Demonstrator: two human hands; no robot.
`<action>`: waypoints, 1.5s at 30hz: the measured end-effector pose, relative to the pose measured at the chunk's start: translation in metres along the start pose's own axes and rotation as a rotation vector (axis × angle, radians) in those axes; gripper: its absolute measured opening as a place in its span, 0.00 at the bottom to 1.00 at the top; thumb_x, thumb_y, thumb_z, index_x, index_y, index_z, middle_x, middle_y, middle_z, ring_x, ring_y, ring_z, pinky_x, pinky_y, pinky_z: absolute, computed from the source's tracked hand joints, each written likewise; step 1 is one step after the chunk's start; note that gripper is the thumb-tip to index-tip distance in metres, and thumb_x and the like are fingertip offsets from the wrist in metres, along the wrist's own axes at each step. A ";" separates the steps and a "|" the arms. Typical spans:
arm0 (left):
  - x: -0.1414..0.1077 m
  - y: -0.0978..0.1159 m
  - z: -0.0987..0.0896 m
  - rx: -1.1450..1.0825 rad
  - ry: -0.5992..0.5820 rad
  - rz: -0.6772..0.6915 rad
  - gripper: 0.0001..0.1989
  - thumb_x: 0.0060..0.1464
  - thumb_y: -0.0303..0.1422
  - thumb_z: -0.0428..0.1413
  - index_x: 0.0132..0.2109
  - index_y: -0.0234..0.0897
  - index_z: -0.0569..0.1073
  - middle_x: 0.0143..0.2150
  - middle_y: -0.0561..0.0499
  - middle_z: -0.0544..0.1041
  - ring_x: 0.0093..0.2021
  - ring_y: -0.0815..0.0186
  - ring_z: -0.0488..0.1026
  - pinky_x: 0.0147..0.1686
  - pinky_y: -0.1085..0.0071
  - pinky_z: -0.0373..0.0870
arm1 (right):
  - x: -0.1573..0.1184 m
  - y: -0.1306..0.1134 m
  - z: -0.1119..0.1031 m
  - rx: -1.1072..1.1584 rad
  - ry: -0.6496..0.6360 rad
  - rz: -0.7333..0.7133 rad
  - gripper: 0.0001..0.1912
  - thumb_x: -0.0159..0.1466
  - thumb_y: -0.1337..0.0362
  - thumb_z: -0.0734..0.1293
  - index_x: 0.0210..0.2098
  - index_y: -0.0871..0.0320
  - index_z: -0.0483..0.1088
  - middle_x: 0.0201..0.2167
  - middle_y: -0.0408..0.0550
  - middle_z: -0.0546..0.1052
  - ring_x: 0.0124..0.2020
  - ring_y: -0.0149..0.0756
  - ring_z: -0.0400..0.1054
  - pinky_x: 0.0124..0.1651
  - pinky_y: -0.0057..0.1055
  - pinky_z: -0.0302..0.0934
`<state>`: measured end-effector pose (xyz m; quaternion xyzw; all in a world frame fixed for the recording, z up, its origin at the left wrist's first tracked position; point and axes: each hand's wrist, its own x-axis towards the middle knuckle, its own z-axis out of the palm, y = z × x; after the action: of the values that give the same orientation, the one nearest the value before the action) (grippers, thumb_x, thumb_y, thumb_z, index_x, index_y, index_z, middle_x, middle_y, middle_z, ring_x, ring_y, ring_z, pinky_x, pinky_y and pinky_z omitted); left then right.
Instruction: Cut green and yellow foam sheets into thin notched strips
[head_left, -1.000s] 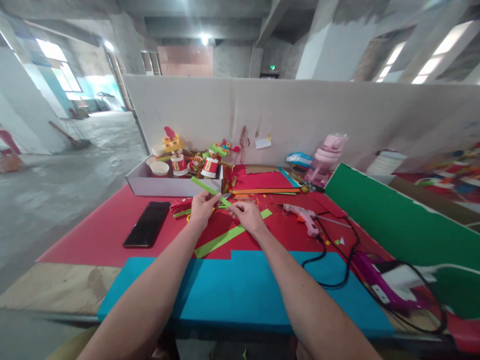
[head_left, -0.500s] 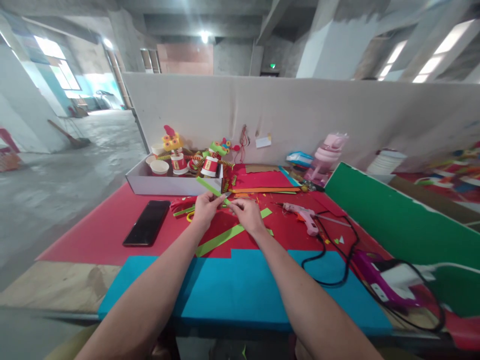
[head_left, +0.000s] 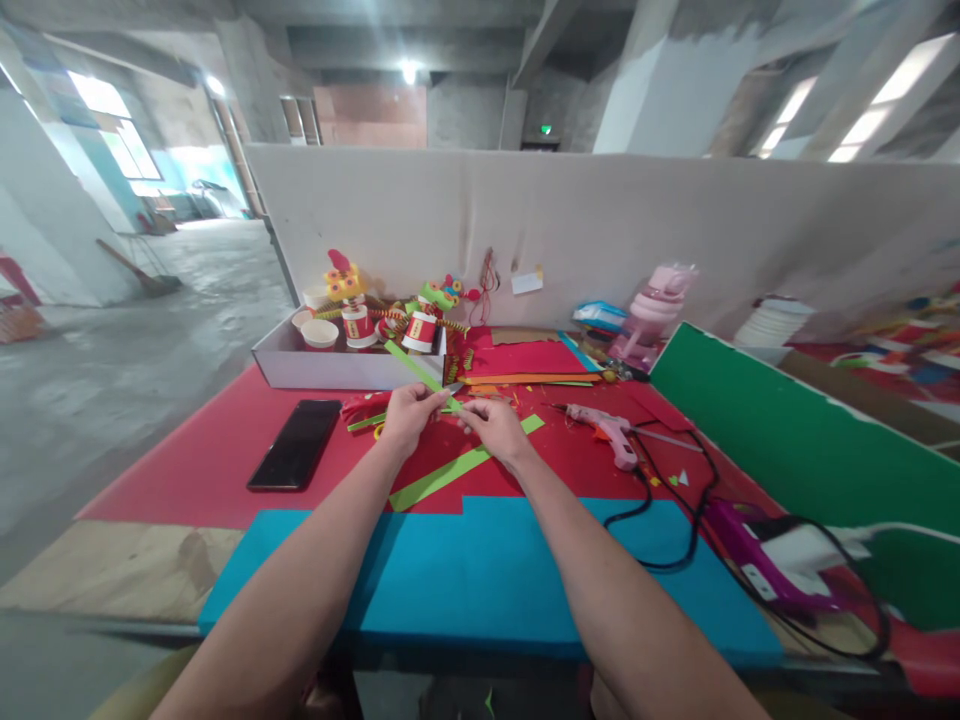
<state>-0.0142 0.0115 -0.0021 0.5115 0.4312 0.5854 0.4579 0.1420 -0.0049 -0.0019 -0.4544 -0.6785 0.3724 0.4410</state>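
Note:
A light green paper strip (head_left: 411,366) slants up and to the left from between my hands, above the red table covering. My left hand (head_left: 411,415) pinches it along its length with thumb and fingers. At its lower end, the fingertips of my right hand (head_left: 495,428) are closed on the same strip. Beneath my hands a longer green paper strip (head_left: 439,480) lies diagonally, partly covered by my right hand. The yellow handle of scissors (head_left: 379,432) shows beside my left wrist; the rest is largely hidden.
A black phone (head_left: 294,446) lies left. Behind stands a white box (head_left: 341,372) with paper cups and dragon-like figures. To the right are a pink glue gun (head_left: 611,432) with its black cord, a purple power strip (head_left: 772,570) and a green board (head_left: 795,440).
The upper end of the held green strip has shifted slightly up and to the left. Both hands stay in nearly the same place, still pinching it.

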 end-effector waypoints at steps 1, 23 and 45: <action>0.001 0.000 -0.001 -0.039 -0.001 -0.009 0.18 0.39 0.42 0.65 0.20 0.34 0.68 0.17 0.54 0.69 0.18 0.74 0.62 0.21 0.75 0.56 | 0.000 0.000 0.000 -0.007 0.000 0.008 0.14 0.59 0.56 0.65 0.25 0.60 0.72 0.23 0.47 0.77 0.23 0.30 0.68 0.29 0.26 0.61; 0.003 0.001 -0.004 0.004 -0.018 0.035 0.17 0.39 0.41 0.65 0.20 0.34 0.69 0.15 0.55 0.67 0.18 0.73 0.61 0.22 0.74 0.56 | 0.000 -0.002 -0.004 -0.142 0.047 -0.104 0.12 0.59 0.58 0.65 0.31 0.60 0.76 0.22 0.43 0.75 0.24 0.32 0.66 0.28 0.25 0.57; -0.003 0.004 0.003 0.028 -0.153 0.015 0.14 0.39 0.40 0.65 0.23 0.33 0.74 0.18 0.54 0.70 0.21 0.72 0.63 0.24 0.74 0.57 | -0.001 -0.002 -0.003 0.044 0.069 -0.039 0.15 0.58 0.54 0.66 0.30 0.60 0.76 0.24 0.46 0.78 0.27 0.34 0.71 0.33 0.28 0.63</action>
<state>-0.0116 0.0074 0.0018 0.5645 0.3992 0.5420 0.4778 0.1445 -0.0061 0.0012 -0.4440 -0.6633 0.3625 0.4812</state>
